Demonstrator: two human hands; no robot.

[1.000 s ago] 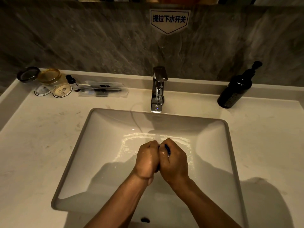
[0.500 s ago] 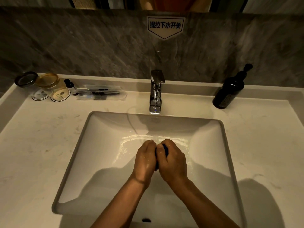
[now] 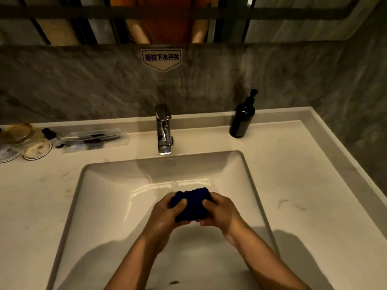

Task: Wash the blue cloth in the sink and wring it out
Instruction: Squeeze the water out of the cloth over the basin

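A dark blue cloth (image 3: 193, 203), bunched into a thick wad, is held over the middle of the white rectangular sink (image 3: 100, 206). My left hand (image 3: 165, 214) grips its left end with the thumb on top. My right hand (image 3: 222, 212) grips its right end from the side. Part of the cloth is hidden under my fingers. The chrome faucet (image 3: 164, 130) stands at the sink's back edge, straight beyond the cloth; I cannot tell whether water is running. The basin floor behind the cloth glistens wet.
A dark pump bottle (image 3: 243, 118) stands on the counter's back right. At the back left lie a glass jar (image 3: 18, 135), round coasters (image 3: 36, 150), a small dropper bottle (image 3: 52, 136) and wrapped toiletries (image 3: 94, 139). A grey stone wall with a sign (image 3: 162, 59) rises behind.
My hands were pressed tightly together with the cloth almost hidden between them. They have moved apart, and the blue wad now shows between them. The view has tilted upward and to the right.
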